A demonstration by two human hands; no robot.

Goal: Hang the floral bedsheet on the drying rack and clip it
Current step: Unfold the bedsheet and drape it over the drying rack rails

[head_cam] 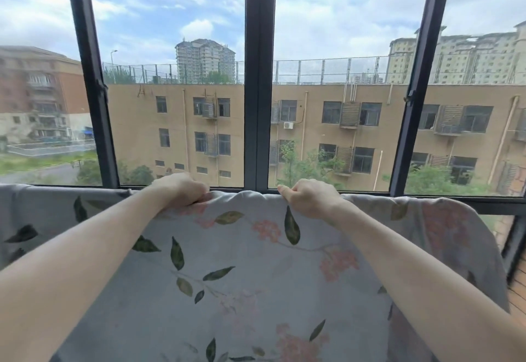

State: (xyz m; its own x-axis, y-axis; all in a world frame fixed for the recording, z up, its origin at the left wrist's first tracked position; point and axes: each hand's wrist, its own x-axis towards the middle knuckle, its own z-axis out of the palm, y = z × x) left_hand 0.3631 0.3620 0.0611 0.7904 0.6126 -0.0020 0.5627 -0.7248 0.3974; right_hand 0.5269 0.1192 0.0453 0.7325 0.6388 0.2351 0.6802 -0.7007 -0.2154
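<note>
The floral bedsheet [242, 270], pale grey with green leaves and pink flowers, hangs spread across the lower half of the view with its top fold at window-sill height. My left hand [182, 189] grips that top fold left of centre, fingers curled over the cloth. My right hand [308, 198] grips the fold right of centre, thumb pointing left. The two hands are about a hand's width apart. The drying rack is hidden under the sheet. No clip is in view.
A large window with dark frames [259, 77] stands directly behind the sheet, its sill [370, 192] just beyond my hands. Buildings and trees lie outside. A strip of brown floor [516, 299] shows at the lower right.
</note>
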